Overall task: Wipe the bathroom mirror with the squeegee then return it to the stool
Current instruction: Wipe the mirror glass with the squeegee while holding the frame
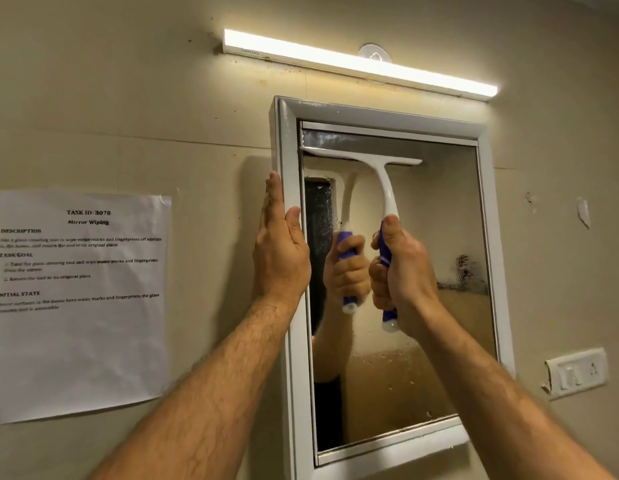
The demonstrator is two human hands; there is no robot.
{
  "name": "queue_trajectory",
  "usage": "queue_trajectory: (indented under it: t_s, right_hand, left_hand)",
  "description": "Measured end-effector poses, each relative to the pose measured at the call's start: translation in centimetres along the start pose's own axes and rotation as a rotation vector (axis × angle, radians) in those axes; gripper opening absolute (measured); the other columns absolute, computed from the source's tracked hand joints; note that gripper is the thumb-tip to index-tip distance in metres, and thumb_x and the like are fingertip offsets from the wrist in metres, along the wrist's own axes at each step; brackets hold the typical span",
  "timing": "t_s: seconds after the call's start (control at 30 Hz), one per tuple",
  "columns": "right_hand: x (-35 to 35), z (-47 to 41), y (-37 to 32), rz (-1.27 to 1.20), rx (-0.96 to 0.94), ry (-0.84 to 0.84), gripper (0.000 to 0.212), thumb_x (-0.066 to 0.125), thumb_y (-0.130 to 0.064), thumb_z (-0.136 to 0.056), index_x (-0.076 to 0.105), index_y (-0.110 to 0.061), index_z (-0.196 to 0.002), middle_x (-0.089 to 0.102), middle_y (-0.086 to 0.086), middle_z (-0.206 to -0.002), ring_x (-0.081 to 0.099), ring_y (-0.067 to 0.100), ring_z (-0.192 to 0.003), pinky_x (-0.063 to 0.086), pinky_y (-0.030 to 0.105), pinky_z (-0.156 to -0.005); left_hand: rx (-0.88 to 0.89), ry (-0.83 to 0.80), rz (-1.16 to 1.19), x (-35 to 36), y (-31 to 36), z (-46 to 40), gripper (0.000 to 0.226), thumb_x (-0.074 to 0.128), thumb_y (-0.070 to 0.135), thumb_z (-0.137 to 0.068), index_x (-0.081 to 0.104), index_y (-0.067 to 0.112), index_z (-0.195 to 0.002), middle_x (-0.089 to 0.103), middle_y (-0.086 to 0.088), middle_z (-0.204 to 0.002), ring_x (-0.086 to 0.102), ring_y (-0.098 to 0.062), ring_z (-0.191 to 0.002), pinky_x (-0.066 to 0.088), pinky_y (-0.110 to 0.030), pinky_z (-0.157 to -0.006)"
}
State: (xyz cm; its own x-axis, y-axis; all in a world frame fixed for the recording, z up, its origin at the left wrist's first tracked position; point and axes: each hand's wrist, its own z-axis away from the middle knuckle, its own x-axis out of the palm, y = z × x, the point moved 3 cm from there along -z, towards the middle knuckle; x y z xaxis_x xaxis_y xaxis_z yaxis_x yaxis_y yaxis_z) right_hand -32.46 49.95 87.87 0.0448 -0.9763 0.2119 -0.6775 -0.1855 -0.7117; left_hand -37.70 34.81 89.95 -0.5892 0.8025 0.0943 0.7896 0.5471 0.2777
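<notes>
Two hands up: my right hand (401, 271) clenches the squeegee (384, 188) at the mirror (422, 306) top, centre frame; my left hand (280, 244) rests flat, fingers straight, on its frame.

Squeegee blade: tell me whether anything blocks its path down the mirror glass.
Nothing visible does. The white squeegee with the blue handle sits near the top of the white-framed mirror, gripped by the right hand; the left hand rests on the frame's left edge, off the glass.
</notes>
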Motion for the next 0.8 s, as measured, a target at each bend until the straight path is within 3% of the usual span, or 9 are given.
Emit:
queue_trajectory:
  t_s: [0.2, 0.37, 0.43, 0.53, 0.63, 0.8]
  right_hand:
    - [-0.8, 4.0, 3.6, -0.132, 0.072, -0.016, 0.04, 0.03, -0.033, -0.103, 0.05, -0.01, -0.076, 0.045, -0.006, -0.037, 0.039, 0.001, -0.028, 0.033, 0.012, -0.031]
    - [-2.4, 2.1, 3.6, 0.131, 0.001, 0.075, 0.045, 0.038, -0.046, -0.099, 0.056, -0.01, -0.078, 0.052, 0.005, -0.056, 0.047, 0.018, -0.044, 0.044, 0.031, -0.048]
    - [-2.3, 0.4, 1.9, 0.154, -0.01, 0.085, 0.042, 0.04, -0.045, -0.098, 0.058, -0.01, -0.081, 0.055, 0.008, -0.063, 0.049, 0.022, -0.051, 0.047, 0.035, -0.054]
    - [-1.8, -0.8, 0.3, 0.069, 0.047, 0.063, 0.036, 0.04, -0.041, -0.099, 0.055, -0.012, -0.085, 0.046, -0.001, -0.057, 0.036, 0.012, -0.044, 0.035, 0.025, -0.041]
    - [-2.1, 0.1, 1.7, 0.079, 0.062, 0.079, 0.036, 0.038, -0.041, -0.099, 0.053, -0.012, -0.084, 0.042, -0.001, -0.056, 0.032, 0.012, -0.042, 0.03, 0.024, -0.04]
    - [-3.5, 3.0, 4.6, 0.074, 0.116, 0.083, 0.039, 0.039, -0.043, -0.099, 0.052, -0.012, -0.079, 0.042, 0.002, -0.054, 0.03, 0.014, -0.042, 0.029, 0.024, -0.043]
  left_hand:
    - [0.051, -0.005, -0.023, 0.0, 0.0, 0.2, 0.056, 0.032, 0.031, -0.105, 0.006, 0.034, -0.155, 0.018, 0.007, -0.161, 0.037, -0.012, -0.138, 0.045, -0.028, -0.102]
    - [0.048, -0.002, -0.009, -0.2, -0.2, 0.9, 0.055, 0.031, 0.031, -0.106, 0.005, 0.036, -0.154, 0.017, 0.008, -0.161, 0.036, -0.017, -0.14, 0.047, -0.043, -0.105]
    - [0.055, -0.004, -0.005, -0.2, -0.4, 1.1, 0.056, 0.031, 0.031, -0.106, 0.004, 0.036, -0.154, 0.017, 0.008, -0.161, 0.039, -0.018, -0.139, 0.049, -0.045, -0.102]
    - [0.062, 0.001, 0.001, -0.2, -0.3, 1.5, 0.055, 0.031, 0.032, -0.105, 0.005, 0.036, -0.154, 0.018, 0.008, -0.161, 0.042, -0.018, -0.136, 0.05, -0.04, -0.1]
    - [0.055, 0.01, 0.008, -0.2, -0.4, 1.6, 0.055, 0.031, 0.034, -0.105, 0.006, 0.035, -0.154, 0.02, 0.007, -0.161, 0.046, -0.021, -0.133, 0.054, -0.046, -0.095]
    - [0.06, 0.004, 0.018, -0.2, -0.4, 1.8, 0.055, 0.032, 0.033, -0.105, 0.007, 0.033, -0.155, 0.019, 0.006, -0.161, 0.04, -0.02, -0.137, 0.048, -0.041, -0.101]
